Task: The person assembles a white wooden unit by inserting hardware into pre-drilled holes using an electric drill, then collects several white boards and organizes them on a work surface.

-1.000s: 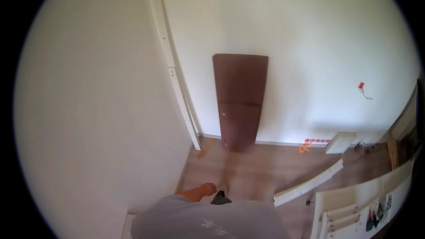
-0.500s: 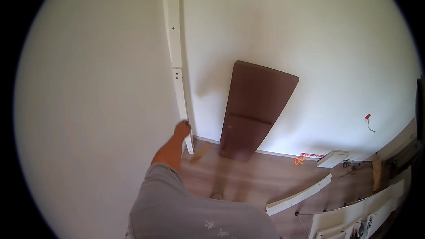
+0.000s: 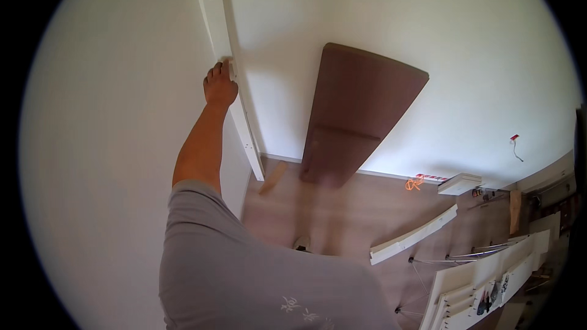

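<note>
- I see the left hand (image 3: 220, 88) raised at the white post (image 3: 210, 12), over its middle stretch and covering part of its face.
- The fingers look slightly bent and near one another; I cannot tell from here whether they pinch the post or merely rest against it, since the palm faces away from me.
- The post runs along the corner between two walls, its lower end near the floor, its top cut off by my upper edge.
- The right hand is out of my view, and the grey shirt (image 3: 263, 287) blocks much of the lower floor (only one shoe tip (image 3: 302, 244) peeks past it).
- A brown board (image 3: 367, 91) leans on the wall, right of the post; its lower part looks blurred.
- Further right lie a white strip (image 3: 416, 235) and an orange cord (image 3: 414, 183).
- Small dark items (image 3: 483, 303) on the white panels (image 3: 449, 278) are too small for me to identify.
</note>
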`<state>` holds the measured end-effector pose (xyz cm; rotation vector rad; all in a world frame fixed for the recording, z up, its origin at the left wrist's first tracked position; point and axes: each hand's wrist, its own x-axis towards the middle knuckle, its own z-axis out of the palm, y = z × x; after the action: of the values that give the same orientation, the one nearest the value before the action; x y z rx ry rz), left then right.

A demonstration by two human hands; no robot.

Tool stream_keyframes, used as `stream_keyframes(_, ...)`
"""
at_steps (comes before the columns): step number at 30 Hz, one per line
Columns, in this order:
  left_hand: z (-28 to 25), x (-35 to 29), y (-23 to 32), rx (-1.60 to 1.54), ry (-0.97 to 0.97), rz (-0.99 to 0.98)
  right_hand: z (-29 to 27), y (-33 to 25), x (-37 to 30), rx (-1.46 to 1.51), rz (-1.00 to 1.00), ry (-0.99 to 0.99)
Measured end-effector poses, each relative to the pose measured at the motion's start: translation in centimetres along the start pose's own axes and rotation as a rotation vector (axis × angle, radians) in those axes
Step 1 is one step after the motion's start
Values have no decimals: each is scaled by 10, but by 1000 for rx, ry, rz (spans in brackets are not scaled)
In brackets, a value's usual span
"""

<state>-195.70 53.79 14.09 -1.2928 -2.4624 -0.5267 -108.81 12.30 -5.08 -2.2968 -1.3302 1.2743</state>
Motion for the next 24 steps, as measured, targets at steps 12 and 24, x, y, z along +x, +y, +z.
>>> stream_keyframes(12,-3,-33,-35,-219,159,115,19,78,52,-80,-116,79)
stream_keyframes(24,-19,-211,-34,-967,623,-183,28,-14,46,-236,-92,-92)
